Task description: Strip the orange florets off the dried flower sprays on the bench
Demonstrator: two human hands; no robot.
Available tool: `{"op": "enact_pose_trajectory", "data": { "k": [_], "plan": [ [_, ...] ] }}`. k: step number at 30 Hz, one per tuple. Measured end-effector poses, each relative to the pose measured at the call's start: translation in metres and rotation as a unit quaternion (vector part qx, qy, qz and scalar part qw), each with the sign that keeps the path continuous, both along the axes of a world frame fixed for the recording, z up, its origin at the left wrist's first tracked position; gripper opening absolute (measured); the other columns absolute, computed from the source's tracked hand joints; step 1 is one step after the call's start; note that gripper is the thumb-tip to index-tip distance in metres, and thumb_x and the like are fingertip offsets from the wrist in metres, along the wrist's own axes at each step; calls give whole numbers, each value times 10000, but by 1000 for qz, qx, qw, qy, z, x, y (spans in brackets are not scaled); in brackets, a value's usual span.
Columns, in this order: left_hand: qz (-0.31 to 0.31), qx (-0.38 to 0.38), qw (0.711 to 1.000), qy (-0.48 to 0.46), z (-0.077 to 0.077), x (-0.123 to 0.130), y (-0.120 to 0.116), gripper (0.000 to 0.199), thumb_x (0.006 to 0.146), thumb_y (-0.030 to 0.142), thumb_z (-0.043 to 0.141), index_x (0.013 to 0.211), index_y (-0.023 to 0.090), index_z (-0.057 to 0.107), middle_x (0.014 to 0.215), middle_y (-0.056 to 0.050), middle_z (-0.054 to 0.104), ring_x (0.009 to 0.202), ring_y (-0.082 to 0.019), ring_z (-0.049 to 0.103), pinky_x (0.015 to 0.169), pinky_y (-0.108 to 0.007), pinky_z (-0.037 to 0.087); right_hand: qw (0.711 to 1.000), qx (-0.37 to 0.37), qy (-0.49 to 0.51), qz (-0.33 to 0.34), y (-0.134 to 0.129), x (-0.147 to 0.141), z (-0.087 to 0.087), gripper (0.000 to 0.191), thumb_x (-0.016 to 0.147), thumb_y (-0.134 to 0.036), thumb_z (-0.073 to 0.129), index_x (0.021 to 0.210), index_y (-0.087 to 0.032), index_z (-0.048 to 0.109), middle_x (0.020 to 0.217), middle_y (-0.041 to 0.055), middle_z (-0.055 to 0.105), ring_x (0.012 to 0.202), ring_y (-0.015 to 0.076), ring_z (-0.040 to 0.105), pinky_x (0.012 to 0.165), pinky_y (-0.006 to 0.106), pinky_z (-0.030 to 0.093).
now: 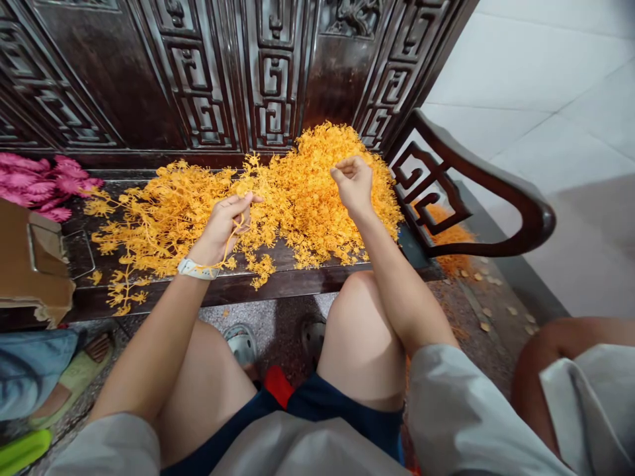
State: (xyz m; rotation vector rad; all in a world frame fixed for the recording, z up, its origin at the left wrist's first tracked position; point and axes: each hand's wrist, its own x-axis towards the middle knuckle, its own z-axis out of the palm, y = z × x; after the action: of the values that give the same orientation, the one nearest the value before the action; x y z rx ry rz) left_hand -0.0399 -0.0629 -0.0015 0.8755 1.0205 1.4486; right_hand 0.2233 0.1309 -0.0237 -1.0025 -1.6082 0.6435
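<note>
From the head view we look down at a dark carved wooden bench (pixel 272 86) whose seat carries a heap of yellow branching sprigs (pixel 317 192), piled against the fretwork back and spilling toward the front edge. Our left hand (pixel 223 228) is closed, its fingers pinched on a thin stem at the heap's near side. Our right hand (pixel 353 185) curls loosely at the heap, and we cannot tell whether it grips anything. Pink sprigs (pixel 42 185) and a cardboard box (pixel 30 254) sit at the bench's left end. Beyond the curved armrest (pixel 496 192), orange scraps (pixel 444 231) lie on speckled terrazzo (pixel 466 311), beside pale floor tiles (pixel 546 86).
</note>
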Motion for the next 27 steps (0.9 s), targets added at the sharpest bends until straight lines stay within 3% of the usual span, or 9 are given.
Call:
{"op": "enact_pose_trajectory", "data": {
  "k": [6,10,12,14,17,20,23,27],
  "plan": [
    [-19,7,1000,-15,-6,3,3,232,887,361,807,849,145,734,503,85,344,419,-47,252,439,-229,191,997,49,-51,-45,-10,-5,4,314,810,-377,810,1011,-219,628,1116,76,681,1044,221,647,964,419,527],
    [-29,8,999,-19,-9,4,4,227,880,358,822,871,144,746,499,84,360,419,-45,261,439,-217,202,997,53,-54,3,-24,-14,13,304,921,-506,720,913,-210,656,962,60,681,942,201,629,913,398,513],
    [-37,11,999,-23,-10,6,4,240,878,369,833,884,144,752,495,85,366,421,-42,267,444,-209,213,997,13,-44,64,-37,-22,18,400,999,-574,623,839,-209,641,834,41,655,820,170,603,824,362,506],
    [-45,14,999,-26,-11,9,4,266,873,393,847,891,144,756,494,82,384,424,-41,280,451,-200,233,987,-73,-18,146,-53,-33,23,452,1030,-621,575,866,-206,650,817,37,660,750,145,589,737,326,499],
    [-59,8,998,-22,-14,14,5,327,857,448,869,902,144,758,488,68,435,429,-45,318,461,-192,279,935,-221,35,277,-77,-50,32,470,989,-674,639,1007,-206,678,946,52,703,756,130,628,665,287,514],
    [-63,-1,998,-15,-16,19,5,375,833,489,889,915,150,751,496,56,485,436,-54,366,475,-190,328,885,-284,54,364,-95,-63,38,484,894,-667,778,1004,-205,683,946,35,713,755,122,648,655,266,527],
    [-58,-9,998,-9,-18,21,5,391,820,508,894,902,163,729,517,47,521,443,-63,397,472,-192,336,873,-288,64,388,-102,-70,39,437,867,-590,844,924,-192,674,882,11,722,714,99,627,653,250,518],
    [-28,-26,999,-3,-20,18,6,387,788,482,909,809,168,684,537,31,541,460,-74,424,465,-200,324,881,-302,106,349,-98,-70,35,385,930,-506,816,831,-183,633,713,-34,635,589,71,565,591,235,480]
  ]
}}
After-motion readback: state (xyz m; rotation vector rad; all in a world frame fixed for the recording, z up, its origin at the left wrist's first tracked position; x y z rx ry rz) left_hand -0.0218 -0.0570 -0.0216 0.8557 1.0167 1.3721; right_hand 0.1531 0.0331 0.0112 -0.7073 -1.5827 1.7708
